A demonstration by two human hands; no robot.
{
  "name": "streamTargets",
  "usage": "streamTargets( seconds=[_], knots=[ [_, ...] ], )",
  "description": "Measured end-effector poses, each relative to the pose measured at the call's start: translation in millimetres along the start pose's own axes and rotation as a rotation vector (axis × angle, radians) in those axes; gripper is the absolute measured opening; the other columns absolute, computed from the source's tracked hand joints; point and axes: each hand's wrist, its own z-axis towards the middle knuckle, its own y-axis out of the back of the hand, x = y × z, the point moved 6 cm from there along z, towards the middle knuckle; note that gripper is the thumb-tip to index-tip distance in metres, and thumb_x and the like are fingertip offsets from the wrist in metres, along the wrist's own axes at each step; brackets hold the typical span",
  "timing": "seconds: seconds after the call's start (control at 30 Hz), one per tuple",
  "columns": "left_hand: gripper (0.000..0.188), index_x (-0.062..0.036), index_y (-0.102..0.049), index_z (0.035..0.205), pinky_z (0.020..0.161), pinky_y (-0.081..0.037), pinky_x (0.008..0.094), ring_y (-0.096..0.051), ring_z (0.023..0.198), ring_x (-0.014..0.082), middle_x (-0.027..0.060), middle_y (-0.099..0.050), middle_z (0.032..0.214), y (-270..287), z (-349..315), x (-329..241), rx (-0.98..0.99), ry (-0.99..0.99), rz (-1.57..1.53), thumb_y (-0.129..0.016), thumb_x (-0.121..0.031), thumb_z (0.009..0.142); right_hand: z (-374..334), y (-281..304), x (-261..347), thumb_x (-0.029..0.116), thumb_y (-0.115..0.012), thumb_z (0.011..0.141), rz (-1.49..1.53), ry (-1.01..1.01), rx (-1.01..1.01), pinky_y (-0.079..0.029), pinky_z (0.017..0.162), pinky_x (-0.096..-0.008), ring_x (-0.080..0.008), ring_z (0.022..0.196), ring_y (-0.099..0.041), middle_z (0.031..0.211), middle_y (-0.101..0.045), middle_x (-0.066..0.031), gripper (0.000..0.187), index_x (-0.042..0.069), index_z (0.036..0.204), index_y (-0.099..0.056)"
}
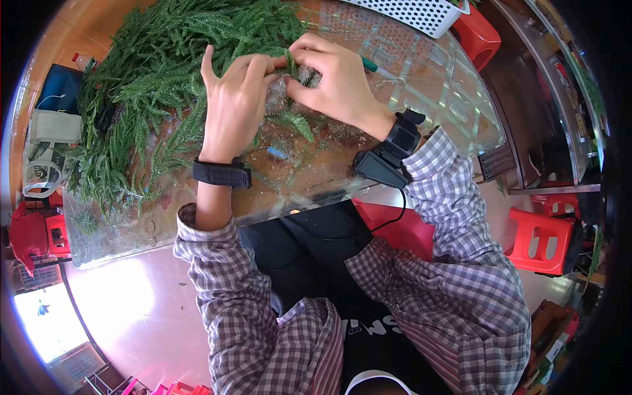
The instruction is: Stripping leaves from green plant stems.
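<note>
Over the far half of the table, both my hands meet around a small artificial pine sprig. My left hand pinches it from the left, little finger raised. On the other side, my right hand has thumb and fingers closed about the same sprig; their tips partly cover it. A large heap of green artificial pine branches lies to the left and beyond my left hand. Below my hands another green sprig lies on the glass-topped table. A green pen-like stick shows beside my right hand.
A white perforated basket stands at the far right edge, near a red plastic stool. More red stools are on the right. A blue box sits at the left. A black cable hangs from my right wrist device.
</note>
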Motion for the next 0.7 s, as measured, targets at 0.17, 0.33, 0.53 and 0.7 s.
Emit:
streamTargets(
  seconds=[0.17, 0.33, 0.53, 0.7],
  knots=[
    [0.016, -0.0090, -0.054, 0.092, 0.100, -0.022, 0.0576, -0.057, 0.099, 0.0188, 0.0007, -0.062, 0.101, 3.2, 1.7, 0.6, -0.063, 0.016, 0.036, -0.062, -0.009, 0.078, 0.3, 3.1, -2.1, 0.010, -0.070, 0.065, -0.024, 0.034, -0.069, -0.048, 0.063, -0.0290, -0.0223, 0.074, -0.060, 0.088, -0.058, -0.0070, 0.020, -0.001, 0.080, -0.063],
    [0.014, -0.0088, -0.059, 0.089, 0.100, -0.024, 0.0547, -0.050, 0.110, 0.0203, 0.0006, -0.055, 0.117, 7.7, 1.3, 5.6, -0.112, 0.122, 0.073, -0.065, -0.011, 0.077, -0.7, 5.7, -7.9, 0.008, -0.072, 0.066, -0.007, 0.023, -0.107, -0.048, 0.063, -0.0295, -0.0210, 0.073, -0.060, 0.087, -0.058, -0.0080, 0.019, -0.003, 0.079, -0.063],
    [0.005, -0.0088, -0.061, 0.079, 0.100, -0.023, 0.0570, -0.049, 0.112, 0.0186, -0.0020, -0.053, 0.120, 8.0, -0.3, 0.6, -0.133, 0.024, 0.168, -0.064, -0.011, 0.076, -1.5, 2.6, -10.4, 0.009, -0.073, 0.068, 0.000, 0.024, -0.093, -0.046, 0.062, -0.0276, -0.0170, 0.070, -0.057, 0.084, -0.056, -0.0059, 0.022, -0.001, 0.086, -0.066],
    [0.007, -0.0090, -0.061, 0.078, 0.100, -0.022, 0.0574, -0.049, 0.111, 0.0171, -0.0036, -0.054, 0.117, 14.1, 0.2, -3.4, -0.171, -0.022, 0.241, -0.063, -0.008, 0.072, 0.8, -1.3, -16.1, 0.010, -0.073, 0.069, 0.061, -0.044, -0.058, -0.042, 0.059, -0.0264, -0.0135, 0.066, -0.051, 0.082, -0.053, -0.0035, 0.027, 0.003, 0.094, -0.067]
  ],
)
